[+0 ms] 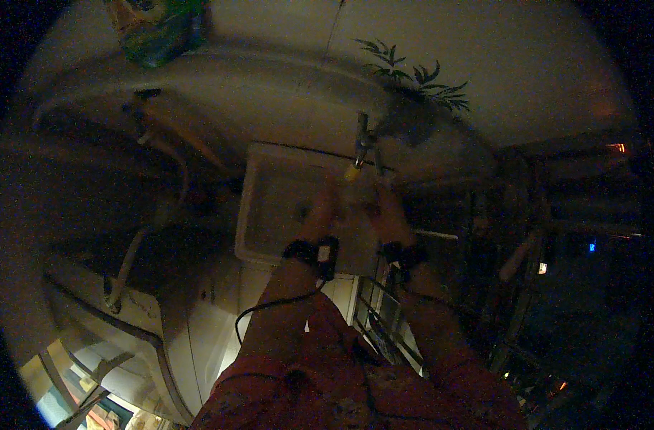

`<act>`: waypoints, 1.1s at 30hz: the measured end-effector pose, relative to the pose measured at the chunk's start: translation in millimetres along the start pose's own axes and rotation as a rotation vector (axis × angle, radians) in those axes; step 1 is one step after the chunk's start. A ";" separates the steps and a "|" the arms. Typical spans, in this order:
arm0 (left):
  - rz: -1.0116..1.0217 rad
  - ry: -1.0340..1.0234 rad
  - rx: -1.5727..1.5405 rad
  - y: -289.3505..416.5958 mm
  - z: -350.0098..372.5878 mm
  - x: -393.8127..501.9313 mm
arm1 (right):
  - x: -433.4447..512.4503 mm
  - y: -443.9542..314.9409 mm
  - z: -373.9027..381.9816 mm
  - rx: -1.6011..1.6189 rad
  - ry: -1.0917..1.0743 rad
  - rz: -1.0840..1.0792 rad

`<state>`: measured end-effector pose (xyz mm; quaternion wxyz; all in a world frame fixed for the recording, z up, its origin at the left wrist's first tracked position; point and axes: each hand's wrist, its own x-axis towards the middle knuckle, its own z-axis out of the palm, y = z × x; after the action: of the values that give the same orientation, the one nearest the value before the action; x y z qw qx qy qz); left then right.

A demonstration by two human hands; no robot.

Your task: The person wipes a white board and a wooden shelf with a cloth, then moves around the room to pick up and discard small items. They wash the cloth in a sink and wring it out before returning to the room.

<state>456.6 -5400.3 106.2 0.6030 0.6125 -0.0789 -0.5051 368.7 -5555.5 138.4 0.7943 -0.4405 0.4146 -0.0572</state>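
Dim light leaves much of the scene unclear. My left hand [323,209] reaches over the pale sink basin [244,209], with its fingers pointing towards the tap. To its right, my right hand [387,209] is held at about the same height, over the basin's right side. Between the hands is a blurred pale patch; whether they hold something cannot be made out. The metal tap [362,137] stands just beyond my fingers. A small yellowish spot [352,172] shows below its spout. Dark bands with cables [312,252] circle both wrists.
A green plant [413,78] stands behind the tap on the right. At the upper left is a green container [160,37] on a ledge [284,64]. A pale hose [128,263] hangs at the left above a white appliance [138,301]. Dark shelving [520,269] lines the right.
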 end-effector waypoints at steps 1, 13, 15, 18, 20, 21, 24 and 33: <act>-0.003 0.025 -0.042 -0.1 -2.5 -1.0 | 1.5 -4.1 4.7 0.035 -0.029 0.054; 0.014 0.214 -0.230 6.0 -1.4 -5.5 | -3.2 -17.0 9.1 -0.219 -0.495 -0.022; 0.017 0.208 -0.258 7.0 2.9 -16.6 | -4.0 -14.7 4.9 -0.210 -0.548 -0.037; 0.038 0.209 -0.309 10.1 10.8 -31.6 | -5.4 -12.7 2.4 -1.029 -0.782 -0.799; 0.039 0.229 -0.337 13.8 11.4 -34.3 | -5.5 -12.0 5.1 -1.329 -0.639 -0.953; 0.018 0.260 -0.355 16.0 9.5 -32.8 | -4.4 -11.8 7.7 -1.341 -0.588 -0.942; -0.013 0.308 -0.391 17.3 2.2 -22.2 | -0.1 -12.6 15.7 -0.990 -0.493 -0.599; 0.051 0.305 -0.415 -33.7 0.4 15.6 | 17.8 -8.5 19.1 -0.313 -0.535 -0.068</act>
<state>446.4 -5402.8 70.5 0.7332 0.5426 0.1027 -0.3968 396.2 -5556.4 139.0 0.7954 -0.5704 0.1796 0.0989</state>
